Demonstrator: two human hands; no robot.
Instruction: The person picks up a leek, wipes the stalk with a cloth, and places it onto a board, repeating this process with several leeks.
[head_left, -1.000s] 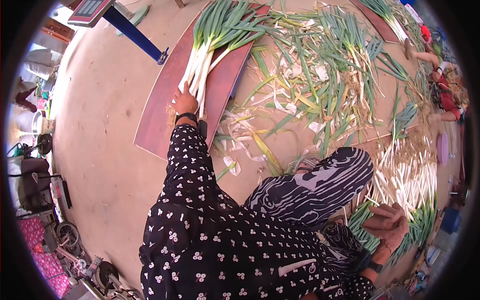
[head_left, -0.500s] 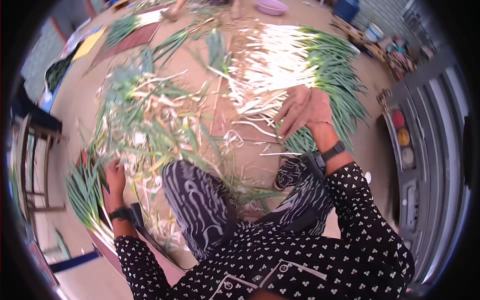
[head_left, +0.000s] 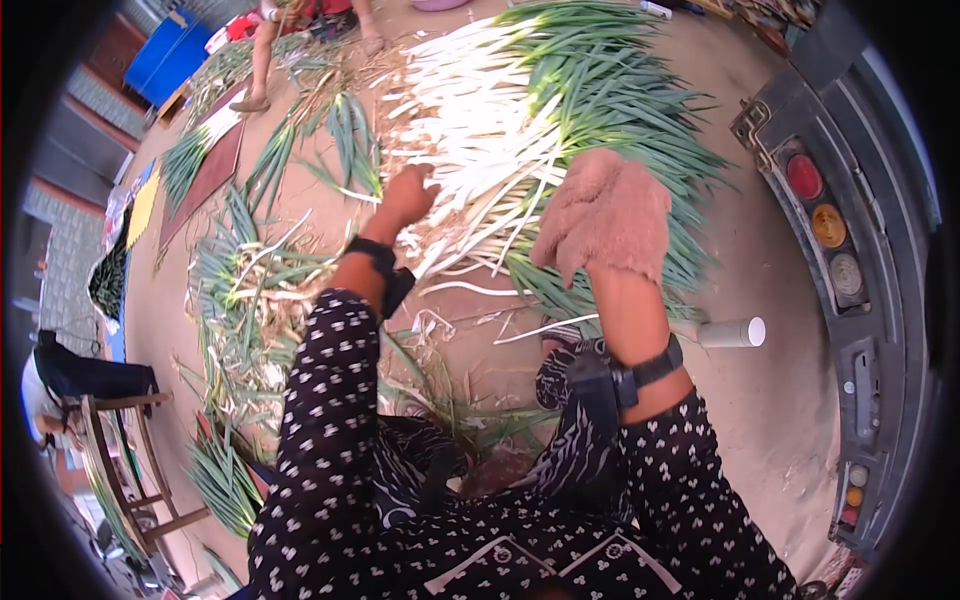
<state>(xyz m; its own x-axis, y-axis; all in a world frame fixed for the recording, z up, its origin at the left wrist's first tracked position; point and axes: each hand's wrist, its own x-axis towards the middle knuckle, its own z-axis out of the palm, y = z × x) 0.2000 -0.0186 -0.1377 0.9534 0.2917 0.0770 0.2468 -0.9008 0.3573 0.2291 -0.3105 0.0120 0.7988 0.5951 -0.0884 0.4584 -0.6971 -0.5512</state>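
Many green onions (head_left: 590, 110) lie in a broad layer on the ground, white stalks to the left and green leaves to the right. My bare left hand (head_left: 408, 195) is at the root ends on the layer's left side, fingers curled in; whatever they hold, if anything, is hidden. Over the leaves at the near side is my right hand (head_left: 605, 220) in a pinkish cloth glove, its fingers loosely extended and pointing down, with nothing visible in them. A smaller bunch of green onions (head_left: 225, 480) rests low on my left.
Loose leaves and peelings (head_left: 265, 290) litter the ground to the left. A grey vehicle rear (head_left: 850, 330) with round lamps borders the right side. At the left stands a wooden stool (head_left: 140, 470). Another person's leg (head_left: 262, 70) shows at the back, near a blue bin (head_left: 175, 55).
My left hand has left the small bunch at lower left and moved up and right to the large layer. My gloved right hand stays over the leaves. The view has shifted.
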